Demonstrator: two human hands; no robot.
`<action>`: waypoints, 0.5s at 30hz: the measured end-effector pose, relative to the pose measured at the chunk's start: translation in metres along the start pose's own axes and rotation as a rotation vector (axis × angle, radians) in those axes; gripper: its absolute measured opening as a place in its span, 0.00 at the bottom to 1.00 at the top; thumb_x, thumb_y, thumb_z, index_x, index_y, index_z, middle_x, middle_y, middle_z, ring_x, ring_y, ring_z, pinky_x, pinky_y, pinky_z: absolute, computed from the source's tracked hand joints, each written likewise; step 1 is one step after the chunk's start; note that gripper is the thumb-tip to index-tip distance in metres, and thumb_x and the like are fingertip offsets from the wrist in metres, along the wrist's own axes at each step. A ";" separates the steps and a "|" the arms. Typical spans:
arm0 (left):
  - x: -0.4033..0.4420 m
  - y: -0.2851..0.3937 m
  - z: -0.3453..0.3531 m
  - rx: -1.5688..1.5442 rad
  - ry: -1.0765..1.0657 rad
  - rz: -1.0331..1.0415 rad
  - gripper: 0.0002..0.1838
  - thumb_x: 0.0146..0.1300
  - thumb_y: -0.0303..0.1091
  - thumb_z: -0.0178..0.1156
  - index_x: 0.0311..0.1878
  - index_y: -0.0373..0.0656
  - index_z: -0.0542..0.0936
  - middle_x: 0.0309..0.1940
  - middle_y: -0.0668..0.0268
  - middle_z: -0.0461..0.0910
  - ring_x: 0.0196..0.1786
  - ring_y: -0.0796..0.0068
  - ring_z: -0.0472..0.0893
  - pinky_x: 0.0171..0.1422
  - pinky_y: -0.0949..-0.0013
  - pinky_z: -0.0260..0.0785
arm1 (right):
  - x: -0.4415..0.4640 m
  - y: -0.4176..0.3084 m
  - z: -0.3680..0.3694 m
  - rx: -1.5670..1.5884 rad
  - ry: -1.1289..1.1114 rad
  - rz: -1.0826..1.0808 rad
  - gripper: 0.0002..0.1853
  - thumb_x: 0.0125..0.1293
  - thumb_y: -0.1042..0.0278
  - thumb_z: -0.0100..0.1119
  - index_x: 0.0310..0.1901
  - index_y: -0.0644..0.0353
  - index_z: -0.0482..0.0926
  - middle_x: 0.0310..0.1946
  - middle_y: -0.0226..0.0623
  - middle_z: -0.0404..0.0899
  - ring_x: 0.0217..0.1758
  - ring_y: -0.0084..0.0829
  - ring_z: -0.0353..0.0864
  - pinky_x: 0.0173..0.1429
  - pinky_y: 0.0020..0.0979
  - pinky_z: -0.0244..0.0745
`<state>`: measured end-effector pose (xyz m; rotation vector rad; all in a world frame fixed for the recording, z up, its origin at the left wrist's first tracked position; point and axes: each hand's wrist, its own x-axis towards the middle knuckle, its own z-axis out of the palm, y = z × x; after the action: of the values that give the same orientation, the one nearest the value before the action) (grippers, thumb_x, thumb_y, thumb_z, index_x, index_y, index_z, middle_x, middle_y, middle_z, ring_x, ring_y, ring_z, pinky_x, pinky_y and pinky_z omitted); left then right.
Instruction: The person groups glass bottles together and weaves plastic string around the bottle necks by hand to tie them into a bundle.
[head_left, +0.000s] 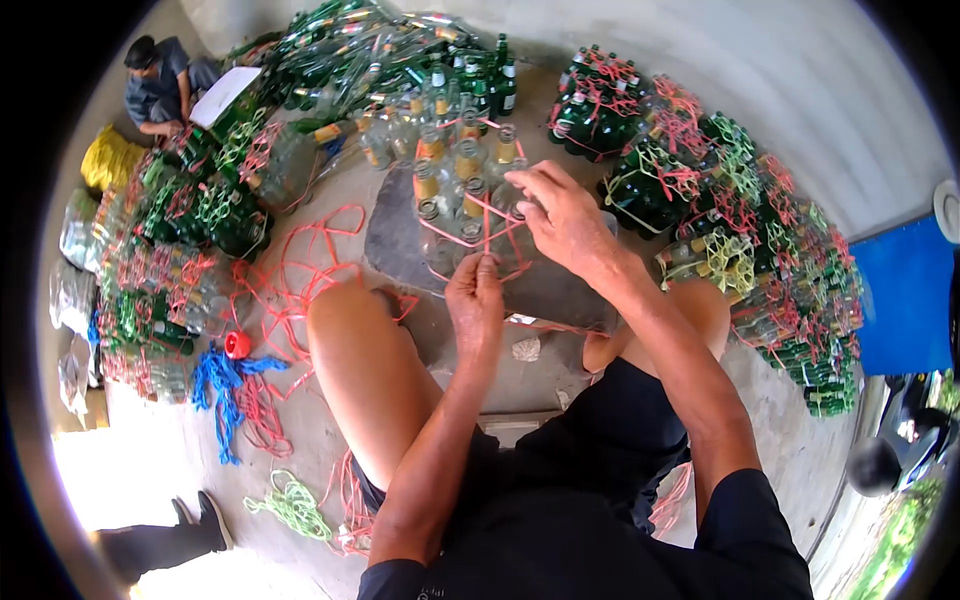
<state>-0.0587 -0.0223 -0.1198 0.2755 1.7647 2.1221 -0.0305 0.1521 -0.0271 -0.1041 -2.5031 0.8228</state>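
Note:
In front of me, a cluster of clear glass bottles (468, 165) stands upright, with pink plastic string (450, 235) looped around and across it. Low at the cluster's near side, my left hand (475, 290) is closed, pinching the string where several strands meet. My right hand (560, 215) is raised at the right side of the bottles, fingers bent and thumb apart from them. No string shows clearly between its fingertips, which are close to a bottle neck. Under the bottles lies a dark flat slab (395, 225).
Tied bundles of green bottles (595, 110) line the right; more bundles (230, 220) stand left. Loose green bottles (350, 50) are piled behind. Pink string (320, 245), blue strips (225, 385) and green string (290, 505) lie on the floor. Another person (160, 85) sits back left.

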 end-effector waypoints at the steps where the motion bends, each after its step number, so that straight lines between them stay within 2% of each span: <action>1: 0.001 0.003 -0.001 -0.011 -0.011 -0.045 0.13 0.82 0.40 0.58 0.47 0.40 0.84 0.21 0.77 0.71 0.23 0.86 0.66 0.29 0.76 0.61 | -0.004 0.003 -0.007 0.039 0.011 0.072 0.22 0.67 0.79 0.62 0.63 0.63 0.78 0.48 0.46 0.82 0.48 0.53 0.86 0.55 0.47 0.83; 2: 0.000 0.004 -0.002 -0.019 -0.025 -0.095 0.13 0.82 0.40 0.58 0.47 0.40 0.84 0.20 0.77 0.70 0.22 0.86 0.66 0.29 0.75 0.62 | -0.005 0.010 -0.015 0.148 0.048 0.153 0.23 0.68 0.76 0.64 0.64 0.65 0.77 0.45 0.48 0.85 0.46 0.49 0.88 0.54 0.45 0.83; 4: 0.001 0.007 -0.001 -0.046 -0.045 -0.087 0.12 0.82 0.39 0.58 0.46 0.40 0.84 0.19 0.76 0.70 0.21 0.86 0.66 0.28 0.75 0.62 | -0.006 0.046 -0.028 -0.022 0.194 0.208 0.25 0.68 0.72 0.64 0.66 0.67 0.76 0.44 0.50 0.86 0.45 0.47 0.89 0.52 0.44 0.84; 5: 0.003 0.006 -0.003 -0.056 -0.056 -0.074 0.12 0.82 0.38 0.58 0.45 0.40 0.84 0.20 0.76 0.71 0.21 0.86 0.66 0.28 0.75 0.61 | -0.005 0.066 -0.036 -0.014 0.220 0.313 0.27 0.68 0.69 0.65 0.67 0.68 0.75 0.41 0.48 0.87 0.42 0.44 0.89 0.51 0.43 0.84; 6: 0.002 0.003 -0.004 -0.064 -0.063 -0.069 0.12 0.81 0.38 0.59 0.45 0.40 0.84 0.21 0.76 0.71 0.21 0.86 0.66 0.28 0.75 0.60 | -0.002 0.059 -0.053 0.165 0.210 0.554 0.27 0.69 0.67 0.64 0.68 0.68 0.75 0.40 0.46 0.88 0.42 0.41 0.89 0.52 0.41 0.83; 8: 0.001 0.013 -0.003 -0.016 -0.068 -0.061 0.11 0.80 0.36 0.59 0.44 0.39 0.84 0.23 0.77 0.71 0.22 0.86 0.64 0.27 0.74 0.57 | -0.005 0.057 -0.061 0.076 0.287 0.463 0.26 0.69 0.68 0.64 0.68 0.66 0.76 0.39 0.45 0.88 0.40 0.37 0.88 0.49 0.39 0.84; 10: 0.002 0.022 -0.002 0.045 -0.061 -0.068 0.11 0.80 0.34 0.58 0.43 0.39 0.85 0.25 0.77 0.72 0.23 0.86 0.64 0.27 0.74 0.56 | -0.012 0.045 -0.047 0.133 0.243 0.271 0.26 0.69 0.70 0.66 0.68 0.63 0.76 0.40 0.44 0.87 0.39 0.36 0.88 0.46 0.38 0.84; 11: 0.004 0.021 -0.001 0.095 -0.036 -0.004 0.12 0.79 0.32 0.57 0.43 0.36 0.86 0.26 0.77 0.73 0.23 0.86 0.65 0.27 0.74 0.56 | -0.017 0.033 -0.038 0.145 0.231 0.146 0.26 0.67 0.73 0.67 0.67 0.61 0.77 0.43 0.43 0.86 0.38 0.36 0.88 0.45 0.37 0.84; 12: 0.005 0.025 0.000 0.152 -0.050 0.011 0.12 0.78 0.32 0.57 0.44 0.35 0.86 0.26 0.76 0.74 0.24 0.86 0.66 0.28 0.74 0.57 | -0.021 0.019 -0.034 0.147 0.137 0.101 0.24 0.69 0.76 0.68 0.67 0.57 0.78 0.52 0.38 0.81 0.40 0.26 0.83 0.46 0.32 0.83; 14: 0.005 0.036 -0.001 0.282 -0.060 0.040 0.13 0.78 0.32 0.56 0.45 0.33 0.86 0.26 0.75 0.75 0.26 0.85 0.69 0.29 0.73 0.60 | -0.020 -0.004 -0.026 0.045 -0.046 0.057 0.29 0.67 0.77 0.68 0.69 0.56 0.76 0.59 0.38 0.79 0.49 0.35 0.84 0.50 0.36 0.85; 15: 0.006 0.033 -0.002 0.201 -0.068 0.037 0.14 0.77 0.32 0.57 0.44 0.30 0.87 0.26 0.72 0.78 0.28 0.83 0.72 0.32 0.71 0.65 | -0.019 -0.007 -0.018 0.028 -0.061 0.009 0.30 0.66 0.77 0.68 0.71 0.55 0.75 0.62 0.38 0.78 0.53 0.38 0.84 0.54 0.38 0.85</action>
<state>-0.0704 -0.0270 -0.0888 0.4311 1.9484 1.9374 -0.0049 0.1514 -0.0186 -0.0823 -2.5489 0.8768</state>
